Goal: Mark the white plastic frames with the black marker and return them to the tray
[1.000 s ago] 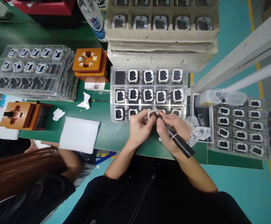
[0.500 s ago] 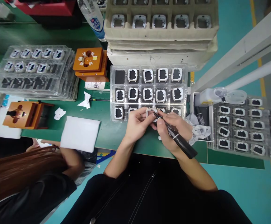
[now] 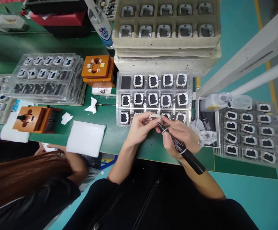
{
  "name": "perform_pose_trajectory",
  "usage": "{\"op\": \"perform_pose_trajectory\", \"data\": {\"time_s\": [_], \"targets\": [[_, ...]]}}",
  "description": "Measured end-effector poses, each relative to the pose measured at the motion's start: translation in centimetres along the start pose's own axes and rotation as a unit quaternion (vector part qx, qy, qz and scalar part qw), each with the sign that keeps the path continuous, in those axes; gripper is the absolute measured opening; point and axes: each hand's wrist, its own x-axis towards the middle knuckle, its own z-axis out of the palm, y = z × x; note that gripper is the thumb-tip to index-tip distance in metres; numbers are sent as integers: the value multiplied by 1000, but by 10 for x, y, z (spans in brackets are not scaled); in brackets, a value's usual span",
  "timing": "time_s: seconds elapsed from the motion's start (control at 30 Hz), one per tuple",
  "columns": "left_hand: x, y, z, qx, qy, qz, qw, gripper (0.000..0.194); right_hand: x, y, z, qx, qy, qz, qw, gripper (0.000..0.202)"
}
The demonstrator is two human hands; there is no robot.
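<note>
My left hand (image 3: 139, 130) pinches a small white rounded-square frame (image 3: 155, 117), partly hidden by the fingers. In my right hand (image 3: 180, 135) is a black marker pen (image 3: 189, 156), its tip end at the frame's near right side; whether it touches I cannot tell. Both hands are over the near edge of a clear plastic tray (image 3: 146, 90). Similar white frames with dark centres, such as this one (image 3: 153, 81), sit in its pockets. The far left pocket (image 3: 125, 82) shows only dark lining.
Behind the tray stands a stack of beige trays (image 3: 153, 43) with more frames. Orange fixtures (image 3: 96, 67), a white foam sheet (image 3: 86, 137) and stacked clear trays (image 3: 50, 78) lie left. A box with crumpled cloth (image 3: 204, 135) and more trays (image 3: 249, 129) are right. A co-worker's arm (image 3: 75, 163) is at lower left.
The view has shifted slightly, so the bench appears lower and further right. The marker is tilted more steeply, with its tip end now showing plainly beside the frame. Both hands keep their holds.
</note>
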Motion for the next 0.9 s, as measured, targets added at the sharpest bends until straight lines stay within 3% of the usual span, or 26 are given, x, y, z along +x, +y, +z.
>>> {"op": "perform_pose_trajectory", "data": {"time_s": [0.17, 0.37, 0.5, 0.77, 0.9], "targets": [[-1, 1, -1, -19, -5, 7, 1000, 25, 2, -2, 1, -6, 7, 3, 1000, 25], [2, 0, -6, -35, -23, -13, 999, 32, 8, -6, -1, 11, -11, -3, 1000, 29], [-1, 2, -2, -33, 12, -27, 999, 37, 6, -7, -3, 17, -12, 15, 1000, 26], [-16, 19, 18, 133, 94, 14, 986, 37, -1, -6, 0, 80, 32, 116, 990, 13], [-10, 28, 8, 198, 121, 41, 972, 28, -6, -4, -4, 62, 50, 148, 986, 9]]}}
